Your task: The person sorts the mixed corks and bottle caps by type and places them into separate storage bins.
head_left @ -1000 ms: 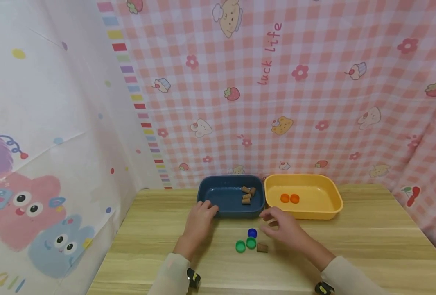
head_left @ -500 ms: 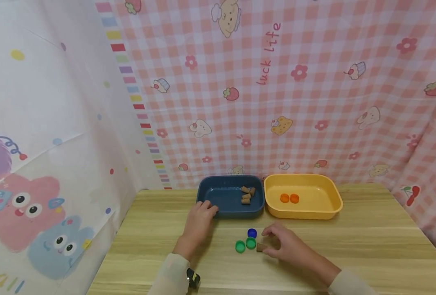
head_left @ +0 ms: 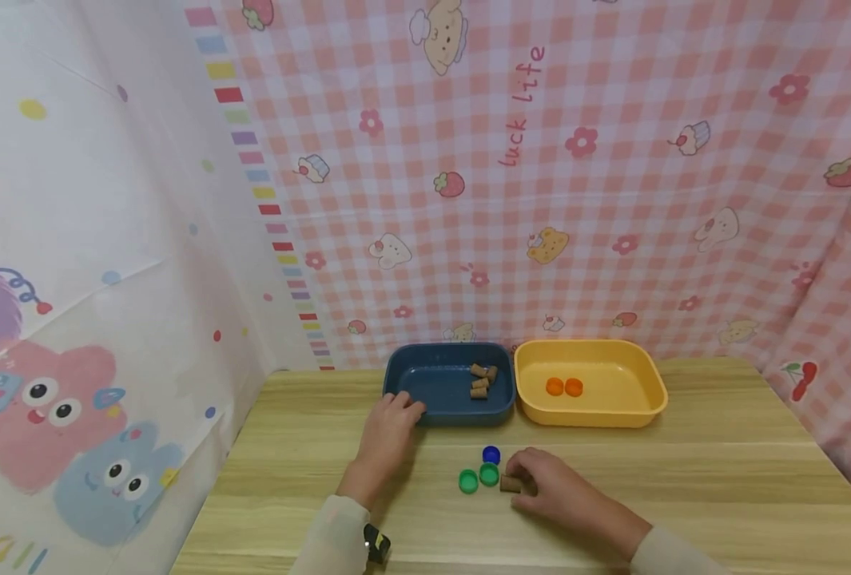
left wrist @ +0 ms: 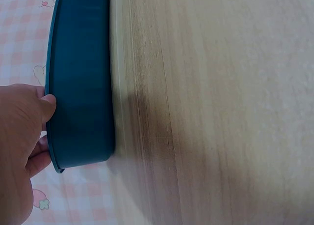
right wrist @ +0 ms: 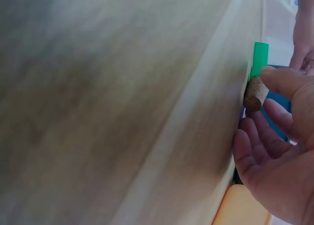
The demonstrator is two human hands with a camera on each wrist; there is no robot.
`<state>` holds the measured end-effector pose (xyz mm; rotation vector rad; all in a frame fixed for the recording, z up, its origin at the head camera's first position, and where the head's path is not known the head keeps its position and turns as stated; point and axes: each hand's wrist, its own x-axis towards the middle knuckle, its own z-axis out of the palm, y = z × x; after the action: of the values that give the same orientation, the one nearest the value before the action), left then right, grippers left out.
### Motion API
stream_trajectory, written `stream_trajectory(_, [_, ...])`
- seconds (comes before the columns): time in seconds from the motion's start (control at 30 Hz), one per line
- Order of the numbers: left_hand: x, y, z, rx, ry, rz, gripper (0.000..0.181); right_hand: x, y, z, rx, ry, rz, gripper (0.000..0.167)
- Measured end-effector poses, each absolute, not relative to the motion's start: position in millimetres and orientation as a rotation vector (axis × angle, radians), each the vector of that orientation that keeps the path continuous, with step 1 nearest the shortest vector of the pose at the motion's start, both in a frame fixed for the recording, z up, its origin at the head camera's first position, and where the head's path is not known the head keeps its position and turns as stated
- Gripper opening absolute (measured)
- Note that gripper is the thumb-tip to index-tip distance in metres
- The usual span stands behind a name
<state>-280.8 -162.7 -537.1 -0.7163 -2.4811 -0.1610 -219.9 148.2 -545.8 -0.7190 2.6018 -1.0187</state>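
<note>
My left hand (head_left: 385,435) grips the rim of the dark blue tray (head_left: 425,417) at its near left corner. In the left wrist view the thumb (left wrist: 49,104) lies on the outside of the blue tray wall (left wrist: 81,82), with fingers behind the rim. My right hand (head_left: 558,487) is low over the table, thumb and forefinger spread on either side of a cork (head_left: 509,483). The right wrist view has the thumb (right wrist: 279,80) beside the cork (right wrist: 255,95); firm contact cannot be made out. Two green caps (head_left: 468,481) and a blue cap (head_left: 491,454) lie just left.
Several corks (head_left: 479,383) lie inside the blue tray at its right. Beside it stands a yellow tray (head_left: 634,417) holding two orange caps (head_left: 565,387). A pink checked cloth (head_left: 497,303) hangs behind the wooden table (head_left: 720,471).
My right hand has come down and toward me from near the trays, and its thumb and forefinger now flank the cork on the table. My left hand stays on the blue tray's rim.
</note>
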Motion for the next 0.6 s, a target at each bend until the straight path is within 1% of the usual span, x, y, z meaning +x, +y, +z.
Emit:
stream_trajectory(0.4, [-279.3,-162.2,-534.9,-0.715,-2.479,-0.174,0.022,-222.7,141.8,-551.9,-0.779,2.67,-1.035,0.019])
stream_trajectory(0.6, [-280.7,-161.8,-535.9,-0.712,-2.459,-0.16,0.021,-222.5,142.9,-551.4,-0.766,2.666,-1.032,0.018])
